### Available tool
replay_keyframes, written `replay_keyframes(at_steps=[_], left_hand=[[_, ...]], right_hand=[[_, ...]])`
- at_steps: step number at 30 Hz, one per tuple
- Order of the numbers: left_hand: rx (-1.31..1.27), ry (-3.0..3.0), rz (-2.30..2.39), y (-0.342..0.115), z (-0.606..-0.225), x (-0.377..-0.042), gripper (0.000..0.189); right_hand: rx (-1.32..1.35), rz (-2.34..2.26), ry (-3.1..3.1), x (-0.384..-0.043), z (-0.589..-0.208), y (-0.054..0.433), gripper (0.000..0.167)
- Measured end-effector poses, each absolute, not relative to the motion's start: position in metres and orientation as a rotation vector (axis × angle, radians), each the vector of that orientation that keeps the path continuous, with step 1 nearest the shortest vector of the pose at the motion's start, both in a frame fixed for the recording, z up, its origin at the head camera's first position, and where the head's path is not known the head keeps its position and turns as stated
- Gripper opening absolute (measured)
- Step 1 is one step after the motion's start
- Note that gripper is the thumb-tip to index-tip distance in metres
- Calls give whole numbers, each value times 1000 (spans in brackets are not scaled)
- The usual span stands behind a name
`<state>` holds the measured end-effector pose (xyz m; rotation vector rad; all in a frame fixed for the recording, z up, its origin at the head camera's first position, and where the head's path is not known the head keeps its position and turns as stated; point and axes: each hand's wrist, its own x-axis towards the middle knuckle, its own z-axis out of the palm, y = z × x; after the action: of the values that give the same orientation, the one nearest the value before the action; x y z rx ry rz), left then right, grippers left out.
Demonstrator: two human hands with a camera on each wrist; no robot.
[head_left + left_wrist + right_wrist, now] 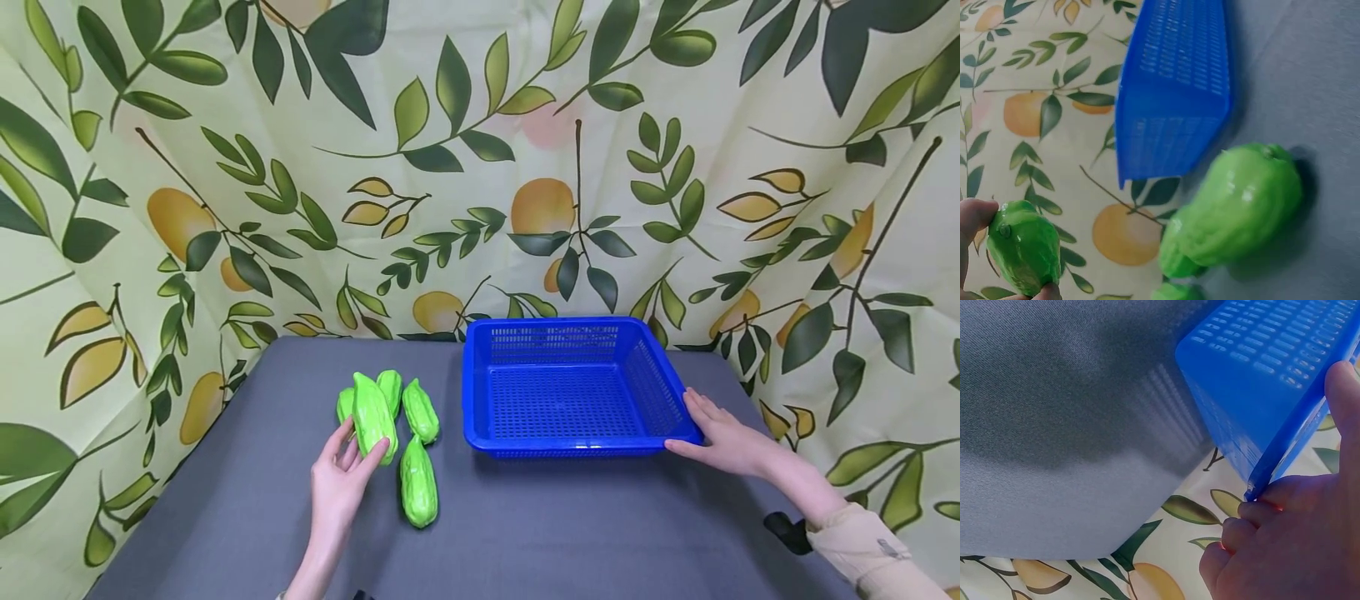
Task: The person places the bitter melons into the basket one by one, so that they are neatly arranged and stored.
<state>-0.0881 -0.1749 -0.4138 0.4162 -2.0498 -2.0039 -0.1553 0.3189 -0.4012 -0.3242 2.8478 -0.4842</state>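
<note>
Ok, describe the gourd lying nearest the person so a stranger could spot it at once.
On the grey table, find the blue basket, then look left to the green gourds. The front gourd lies right of the left hand, its pointed end toward the leafy cloth. Unlike the held gourd, it rests on the table; of those lying there, it is lowest in the head view.

No words, numbers, brands or signs can be read in any of my three views. On my right sleeve (855,540) sits a small grey mark (892,547), too small for me to make out as lettering or pattern.
</note>
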Motion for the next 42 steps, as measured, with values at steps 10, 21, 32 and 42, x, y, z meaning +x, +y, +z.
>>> replay_keyframes(at_steps=[10,21,32,42], left_hand=[[285,-1990,-2039,-154,-396,-107,70],[286,-2017,-2062,-144,-387,-115,71],[130,-1965,-2066,-129,-367,-130,67],[105,-1987,-2046,-120,-363,-135,67]], right_hand=[[-317,-513,2850,-154,-405,315,103],[-322,-535,2845,-151,-401,316,102],[-336,-524,2841,-156,-401,318,103],[-334,-527,2840,-154,-401,318,102]])
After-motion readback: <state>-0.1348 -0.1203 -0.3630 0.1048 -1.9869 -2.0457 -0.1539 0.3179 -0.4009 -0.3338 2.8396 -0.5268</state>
